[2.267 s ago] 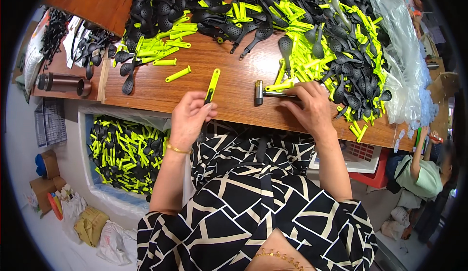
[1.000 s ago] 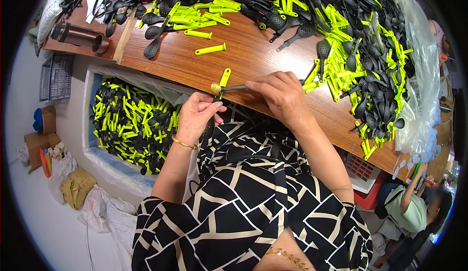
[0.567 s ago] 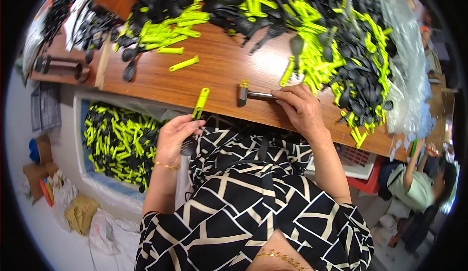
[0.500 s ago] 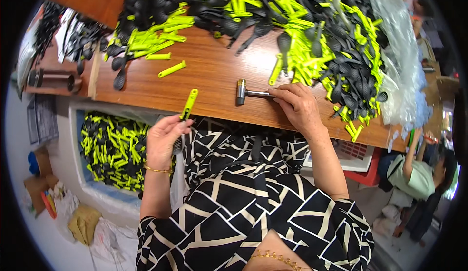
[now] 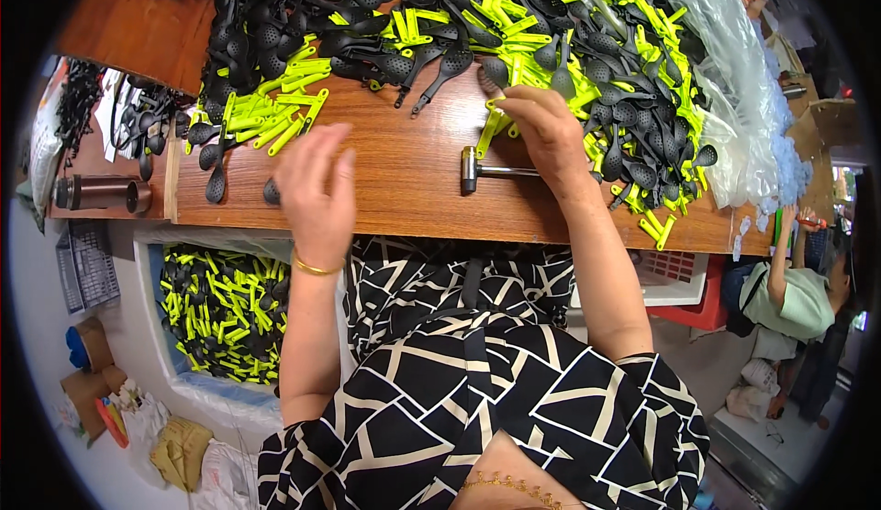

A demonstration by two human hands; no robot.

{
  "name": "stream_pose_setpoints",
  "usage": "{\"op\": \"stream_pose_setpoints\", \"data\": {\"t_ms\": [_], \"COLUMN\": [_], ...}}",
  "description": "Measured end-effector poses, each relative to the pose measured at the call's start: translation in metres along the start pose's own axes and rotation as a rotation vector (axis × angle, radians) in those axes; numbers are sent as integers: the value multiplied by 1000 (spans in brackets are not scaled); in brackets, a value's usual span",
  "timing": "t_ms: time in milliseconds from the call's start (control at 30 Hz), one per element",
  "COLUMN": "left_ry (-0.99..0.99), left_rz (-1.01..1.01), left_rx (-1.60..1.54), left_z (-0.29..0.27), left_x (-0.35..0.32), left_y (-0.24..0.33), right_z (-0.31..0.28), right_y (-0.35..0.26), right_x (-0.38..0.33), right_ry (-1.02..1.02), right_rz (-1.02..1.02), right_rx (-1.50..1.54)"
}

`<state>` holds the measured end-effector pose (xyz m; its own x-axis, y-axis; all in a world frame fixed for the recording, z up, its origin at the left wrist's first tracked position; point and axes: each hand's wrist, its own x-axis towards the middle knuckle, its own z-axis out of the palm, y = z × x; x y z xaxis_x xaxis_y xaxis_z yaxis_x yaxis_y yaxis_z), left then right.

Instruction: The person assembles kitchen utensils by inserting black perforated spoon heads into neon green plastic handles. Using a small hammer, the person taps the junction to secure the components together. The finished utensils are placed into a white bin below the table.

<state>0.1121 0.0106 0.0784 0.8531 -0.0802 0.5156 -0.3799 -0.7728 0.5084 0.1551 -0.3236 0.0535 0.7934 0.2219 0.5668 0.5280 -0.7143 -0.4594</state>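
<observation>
My left hand (image 5: 317,189), blurred by motion, is over the table's left front with its fingers apart. Beside it lies a spoon with a lime handle (image 5: 314,113) and a black head (image 5: 272,192); the hand hides part of its middle. My right hand (image 5: 551,134) reaches to the near edge of the pile, fingers pinched at a black spoon (image 5: 493,72) whose lower part is hidden. A loose lime handle (image 5: 485,140) lies just below those fingertips. Under my right wrist, a small hammer (image 5: 470,171) with a metal shaft rests on the table.
Black spoons (image 5: 633,129) and lime handles (image 5: 284,111) are heaped across the back and right. A bin (image 5: 156,313) of spoon pieces stands below the left edge. A brown flask (image 5: 96,194) lies far left, clear plastic sheeting (image 5: 734,70) hangs right, and a co-worker (image 5: 789,299) sits beyond.
My left hand has moved up over the table and let go of the lime-handled spoon. My right hand has left the hammer's shaft and reached to the pile's edge.
</observation>
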Motion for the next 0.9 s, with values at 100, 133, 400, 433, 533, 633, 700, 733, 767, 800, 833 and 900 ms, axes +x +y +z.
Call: {"op": "stream_pose_setpoints", "data": {"t_ms": [100, 133, 400, 433, 533, 633, 700, 733, 767, 800, 833, 900], "left_ry": [-76, -110, -628, -592, -535, -493, -476, -469, -462, -459, -468, -479], "left_rz": [127, 161, -500, -594, -701, -710, -732, -730, -728, -723, -704, -669], "left_rx": [-72, -62, -849, -975, -1156, -1195, -1182, -1193, -1204, -1212, -1213, -1215], "left_z": [1, 3, 35, 37, 41, 46, 49, 50, 49, 48, 47, 44], "left_x": [0, 3, -25, -30, -35, -38, -40, -41, -40, -39, -37, -33], "left_y": [37, 49, 39, 38, 38, 39, 40, 41, 43, 44, 46, 50], "right_z": [-7, -4, -3, -9, -4, 2, 5, 6, 11, 5, 10, 18], "right_y": [-39, -50, -41, -31, -11, -1, -15, -28, -41, -59, -67, -75], "right_x": [-2, -5, 7, 15, 8, 6, 3, 1, -3, 0, -5, -5], "right_ry": [11, -3, -152, -233, -340, -144, -19, 48, 50, -25, -53, -139], "right_rz": [388, 562, 20, -122, -173, -155, 143, 299, 567, 724, 679, 609], "right_rx": [498, 727, 78, -152, -228, -120, 189, 339, 839, 1029, 1095, 1140]}}
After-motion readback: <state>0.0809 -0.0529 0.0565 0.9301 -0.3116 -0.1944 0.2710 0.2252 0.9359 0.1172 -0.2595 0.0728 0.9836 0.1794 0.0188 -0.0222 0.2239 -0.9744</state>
